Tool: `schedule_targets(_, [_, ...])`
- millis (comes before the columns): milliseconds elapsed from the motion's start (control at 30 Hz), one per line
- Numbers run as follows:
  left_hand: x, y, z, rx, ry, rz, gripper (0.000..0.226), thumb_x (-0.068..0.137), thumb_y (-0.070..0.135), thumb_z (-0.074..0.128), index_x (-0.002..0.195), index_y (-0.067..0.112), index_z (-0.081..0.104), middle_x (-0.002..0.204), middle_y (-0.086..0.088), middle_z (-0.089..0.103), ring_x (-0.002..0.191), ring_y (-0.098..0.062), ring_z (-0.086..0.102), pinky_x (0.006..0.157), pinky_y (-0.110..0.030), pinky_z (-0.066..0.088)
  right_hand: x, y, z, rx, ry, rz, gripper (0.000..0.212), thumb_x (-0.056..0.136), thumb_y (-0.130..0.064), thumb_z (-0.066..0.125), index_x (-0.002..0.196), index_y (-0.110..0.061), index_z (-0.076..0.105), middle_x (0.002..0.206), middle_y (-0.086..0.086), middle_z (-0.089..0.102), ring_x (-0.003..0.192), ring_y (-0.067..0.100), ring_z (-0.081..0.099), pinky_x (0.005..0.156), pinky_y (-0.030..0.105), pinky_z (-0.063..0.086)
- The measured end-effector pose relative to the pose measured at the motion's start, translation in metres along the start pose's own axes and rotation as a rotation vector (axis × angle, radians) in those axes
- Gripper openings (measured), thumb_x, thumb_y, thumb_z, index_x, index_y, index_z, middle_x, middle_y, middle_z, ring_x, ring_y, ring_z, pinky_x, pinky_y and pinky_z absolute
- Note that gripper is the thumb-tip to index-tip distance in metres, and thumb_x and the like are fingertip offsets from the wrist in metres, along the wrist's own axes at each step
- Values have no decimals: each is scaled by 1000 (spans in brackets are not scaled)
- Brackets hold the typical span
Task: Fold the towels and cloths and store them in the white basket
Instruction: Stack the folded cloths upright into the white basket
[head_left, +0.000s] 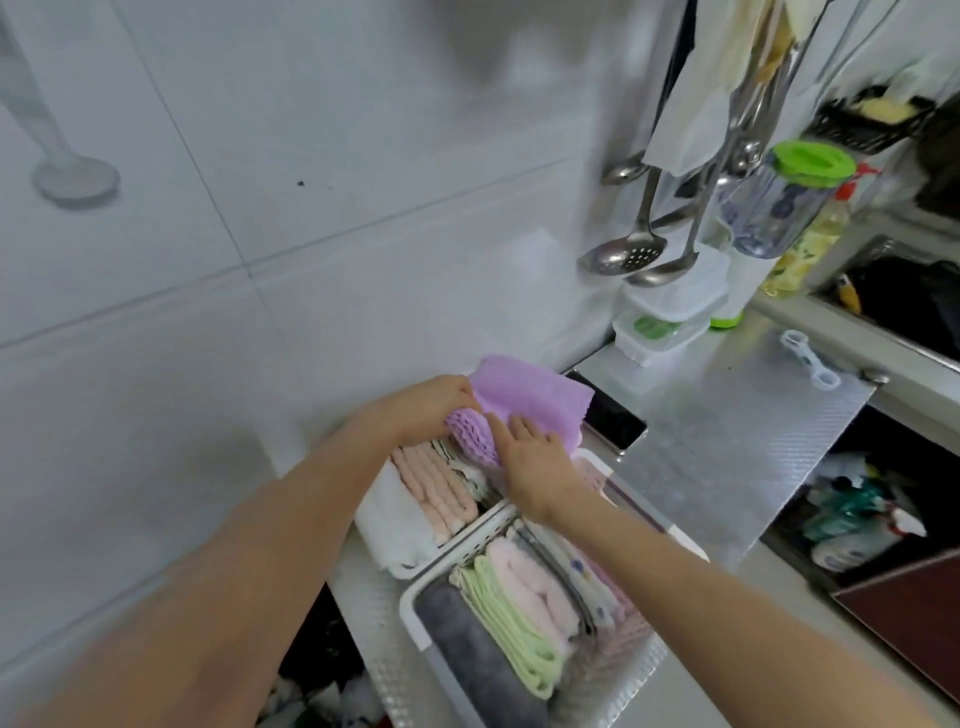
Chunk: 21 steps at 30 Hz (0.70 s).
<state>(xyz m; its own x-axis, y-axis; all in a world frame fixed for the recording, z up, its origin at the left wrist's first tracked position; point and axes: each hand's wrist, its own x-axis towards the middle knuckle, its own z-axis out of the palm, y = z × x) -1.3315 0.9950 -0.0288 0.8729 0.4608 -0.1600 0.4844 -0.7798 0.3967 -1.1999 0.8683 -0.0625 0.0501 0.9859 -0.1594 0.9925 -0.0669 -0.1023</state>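
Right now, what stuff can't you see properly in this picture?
Head view only:
- How far the purple cloth is folded: both hands cover its lower part, the left hand holding one edge, the right hand lying on it.
- The far white basket: the arms and cloth hide most of it.
- The near white basket: the bottom edge cuts it off.
- The hanging ladles and jar: blurred.
- The dark shelf items: too small and dim.

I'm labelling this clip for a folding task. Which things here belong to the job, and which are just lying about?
Job:
purple cloth, gripped by left hand, with right hand resting on it
far basket
near basket
peach towel
green cloth

Lying about:
phone
ladles
green-lidded jar
plastic boxes
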Motion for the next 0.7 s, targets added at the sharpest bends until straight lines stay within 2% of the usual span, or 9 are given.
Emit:
schedule_targets(133, [1, -18, 12, 362, -69, -93, 42, 97, 16, 42, 138, 21, 48, 142, -5, 42, 137, -22, 28, 111, -34, 29, 5, -13, 10, 98, -35, 26, 73, 91, -19, 50, 151, -13, 7, 148, 22, 29, 138, 32, 26, 113, 49, 14])
schedule_targets(200, [3, -19, 12, 554, -3, -109, 38, 98, 21, 40, 135, 27, 49, 133, -2, 46, 127, -21, 36, 100, -32, 38, 10, -20, 9, 172, -61, 49, 70, 93, -21, 49, 150, -13, 8, 147, 24, 30, 132, 34, 36, 111, 47, 24])
schedule_targets(267, [5, -16, 12, 573, 82, -155, 37, 98, 20, 40, 133, 25, 50, 127, -2, 47, 119, -22, 40, 92, -31, 40, 16, -26, 7, 271, -112, 102, 72, 94, -14, 46, 150, -15, 3, 151, 28, 20, 124, 37, 46, 106, 48, 35])
schedule_targets(400, [-6, -19, 18, 294, 169, -230, 45, 94, 7, 43, 137, 17, 48, 136, -5, 44, 123, -22, 40, 99, -31, 37, 29, -32, 9, 472, -161, 198, 64, 94, -10, 43, 149, -13, 10, 135, 23, 44, 105, 32, 57, 87, 35, 48])
schedule_targets(500, [-31, -13, 28, -139, 433, -271, 40, 95, 6, 46, 133, 11, 53, 136, -6, 53, 124, -22, 48, 107, -28, 34, 37, -33, 11, 645, -245, 211, 57, 95, -15, 41, 145, -10, 16, 109, 16, 58, 75, 22, 56, 71, 34, 48])
schedule_targets(533, [-38, -8, 35, -238, 523, -277, 37, 96, 14, 46, 131, 10, 55, 135, -7, 55, 124, -22, 50, 108, -29, 34, 40, -33, 14, 716, -291, 204, 57, 95, -19, 41, 146, -11, 16, 112, 15, 58, 72, 20, 55, 70, 31, 47])
schedule_targets(600, [-48, 1, 46, -216, 516, -304, 52, 95, 42, 31, 134, 17, 54, 142, -3, 48, 133, -18, 42, 112, -38, 30, 45, -30, 18, 851, -387, 162, 61, 97, -34, 40, 151, -22, 14, 138, 11, 46, 108, 27, 57, 93, 28, 43])
schedule_targets(633, [-49, 3, 52, -110, 447, -320, 65, 89, 52, 16, 136, 24, 51, 148, 1, 41, 138, -15, 33, 115, -40, 23, 45, -29, 18, 922, -443, 136, 60, 97, -44, 39, 150, -32, 14, 146, 4, 37, 128, 26, 45, 106, 29, 34])
schedule_targets(700, [-51, 3, 57, 38, 350, -356, 79, 81, 57, -2, 137, 32, 48, 154, 6, 29, 143, -12, 20, 116, -37, 10, 45, -23, 14, 1137, -493, 177, 47, 100, -46, 33, 144, -30, 32, 139, -4, 40, 126, 20, 46, 109, 29, 32])
